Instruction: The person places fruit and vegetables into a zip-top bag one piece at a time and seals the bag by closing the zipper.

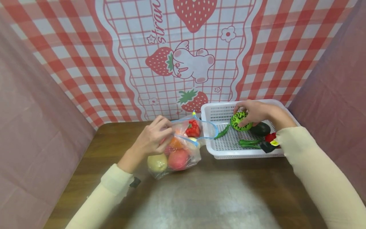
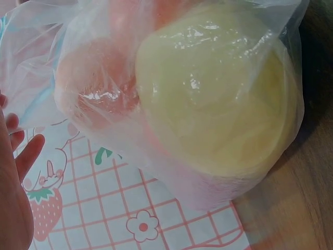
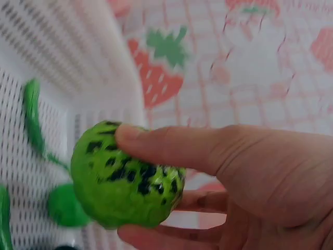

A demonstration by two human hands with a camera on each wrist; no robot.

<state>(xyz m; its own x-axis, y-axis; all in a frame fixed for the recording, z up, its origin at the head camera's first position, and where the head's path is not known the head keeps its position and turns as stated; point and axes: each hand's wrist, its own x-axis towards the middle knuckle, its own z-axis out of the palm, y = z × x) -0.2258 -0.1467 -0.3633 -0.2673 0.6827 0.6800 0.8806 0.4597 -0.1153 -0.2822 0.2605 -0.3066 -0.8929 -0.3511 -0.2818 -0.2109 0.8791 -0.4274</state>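
Observation:
My left hand point(image 1: 155, 135) pinches the rim of a clear zip bag point(image 1: 197, 156) with a blue seal, whose mouth gapes toward the basket. Through the plastic show a red bell pepper point(image 1: 193, 128), an orange fruit point(image 1: 176, 143), a pinkish-red fruit point(image 1: 178, 159) and a pale yellow-green fruit point(image 2: 208, 99). Over the white basket point(image 1: 213, 149), my right hand point(image 1: 253, 111) grips a round, bumpy green fruit point(image 3: 122, 177) with black markings, thumb on one side and fingers on the other. In the left wrist view, only part of the left hand's fingers point(image 2: 21, 156) shows.
In the basket lie a green chili pepper point(image 1: 223, 131), more long green peppers point(image 1: 248, 145) and a dark oval vegetable point(image 1: 260, 129). A smooth green thing point(image 3: 67, 204) shows in the right wrist view. Wooden tabletop point(image 1: 200, 197) extends in front; a strawberry-print cloth point(image 1: 228, 63) hangs behind.

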